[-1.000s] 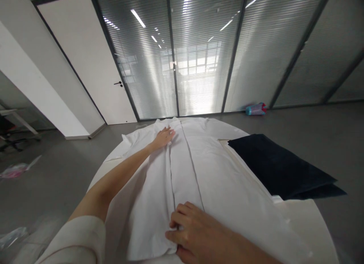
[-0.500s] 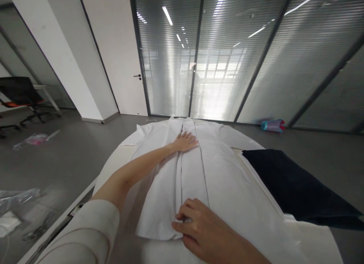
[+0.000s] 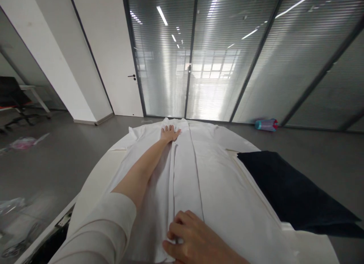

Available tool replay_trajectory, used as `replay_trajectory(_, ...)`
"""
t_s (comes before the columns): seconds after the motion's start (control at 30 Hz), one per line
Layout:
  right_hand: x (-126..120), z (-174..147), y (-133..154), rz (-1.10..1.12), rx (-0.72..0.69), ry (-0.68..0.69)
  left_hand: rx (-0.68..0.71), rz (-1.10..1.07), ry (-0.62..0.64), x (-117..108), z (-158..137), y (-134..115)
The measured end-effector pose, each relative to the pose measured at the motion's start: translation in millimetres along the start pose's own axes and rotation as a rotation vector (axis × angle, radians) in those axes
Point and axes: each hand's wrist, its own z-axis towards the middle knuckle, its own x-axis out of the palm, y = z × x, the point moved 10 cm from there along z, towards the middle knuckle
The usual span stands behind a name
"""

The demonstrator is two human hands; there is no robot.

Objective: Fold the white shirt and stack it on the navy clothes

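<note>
A white short-sleeved shirt (image 3: 218,173) lies spread front up, its collar at the far end. My left hand (image 3: 170,134) rests flat on the shirt front just below the collar, fingers spread. Down near the hem, my right hand (image 3: 189,233) has its fingers bent and pinched at the front edge of the shirt. The exact grip is partly hidden beneath the fingers. Between the two hands the front edge runs in a nearly straight line.
The shirt lies on a white round-ended table (image 3: 99,173). A dark folded cloth (image 3: 287,192) lies at the right edge. Clear plastic wrapping (image 3: 24,143) and a striped bundle (image 3: 266,124) are on the floor. A black chair (image 3: 14,93) stands far left.
My left hand has slid up the shirt front toward the collar. My right hand has come slightly nearer at the hem, and the left shirt panel lies further out to the left.
</note>
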Motion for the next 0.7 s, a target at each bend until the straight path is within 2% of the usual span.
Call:
replay_trajectory(0.13, -1, 0, -1, -0.010, 0.028, 0.015, -0.066, -0.018, -0.008, 2, 4, 8)
replay_trajectory(0.27, -8, -2, -1, 0.045, 0.063, 0.009, -0.020, -0.058, -0.031, -9, -1, -3)
replay_trajectory(0.4, -8, -4, -1, 0.067, 0.074, 0.015, 0.099, -0.086, -0.041, -15, -25, -32)
replay_trajectory(0.57, -6, -3, 0, 0.047, 0.093, 0.047, 0.359, 0.022, 0.017, 2, -69, -84)
replay_trajectory(0.7, -10, -4, 5, 0.034, 0.070, 0.047, 0.386, 0.088, 0.056, 12, -79, -95)
